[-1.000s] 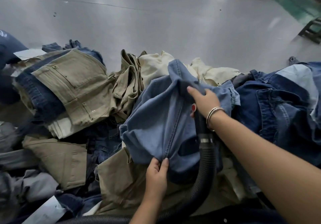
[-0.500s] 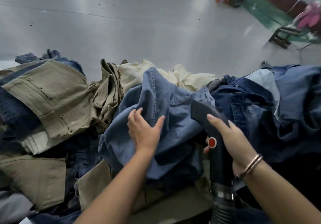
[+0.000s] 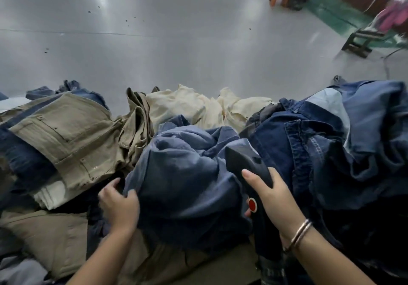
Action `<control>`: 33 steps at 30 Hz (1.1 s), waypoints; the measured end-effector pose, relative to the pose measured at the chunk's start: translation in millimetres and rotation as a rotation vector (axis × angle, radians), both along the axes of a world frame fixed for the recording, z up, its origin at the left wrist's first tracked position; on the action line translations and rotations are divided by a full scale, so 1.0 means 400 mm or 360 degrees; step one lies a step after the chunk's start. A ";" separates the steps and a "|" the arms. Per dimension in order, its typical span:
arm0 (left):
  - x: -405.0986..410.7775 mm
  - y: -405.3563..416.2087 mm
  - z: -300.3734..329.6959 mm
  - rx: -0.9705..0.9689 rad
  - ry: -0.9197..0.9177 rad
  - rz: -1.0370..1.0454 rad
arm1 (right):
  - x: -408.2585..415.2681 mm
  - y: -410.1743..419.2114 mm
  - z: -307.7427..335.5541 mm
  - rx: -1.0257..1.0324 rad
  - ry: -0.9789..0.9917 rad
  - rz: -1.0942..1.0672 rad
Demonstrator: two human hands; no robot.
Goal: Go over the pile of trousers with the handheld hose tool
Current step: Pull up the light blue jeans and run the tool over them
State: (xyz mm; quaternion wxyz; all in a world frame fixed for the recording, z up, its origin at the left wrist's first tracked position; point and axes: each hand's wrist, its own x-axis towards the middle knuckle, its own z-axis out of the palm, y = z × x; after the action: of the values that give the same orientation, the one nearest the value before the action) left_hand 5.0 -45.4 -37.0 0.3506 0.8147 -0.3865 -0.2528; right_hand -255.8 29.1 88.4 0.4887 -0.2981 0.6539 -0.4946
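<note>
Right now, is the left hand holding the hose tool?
No, the right hand grips the hose tool; the left hand holds the blue trousers.

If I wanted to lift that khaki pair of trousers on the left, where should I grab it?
Probably at the waistband end of the khaki trousers, coming from the near left. That edge lies on top of the pile, flat and exposed, with the pocket side up, while the far end is bunched against the cream trousers.

Head-worn view, down over trousers (image 3: 187, 181)
</note>
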 end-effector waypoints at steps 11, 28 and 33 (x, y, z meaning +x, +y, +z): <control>-0.118 -0.017 -0.035 0.0399 -0.0928 -0.2060 | 0.006 -0.017 -0.018 -0.0059 0.0153 0.0063; -0.195 -0.072 0.096 0.0358 0.1693 -0.0369 | 0.006 -0.022 0.020 -0.0357 0.0033 -0.0016; -0.213 0.006 0.054 0.0996 0.0856 -0.0873 | -0.005 -0.004 0.041 -0.0364 0.0001 -0.0065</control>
State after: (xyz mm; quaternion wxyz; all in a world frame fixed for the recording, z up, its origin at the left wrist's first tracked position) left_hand -80.3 -43.0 -15.3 0.0969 0.6551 -0.3881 -0.6410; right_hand -258.0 27.5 104.9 0.4412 -0.3388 0.5992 -0.5758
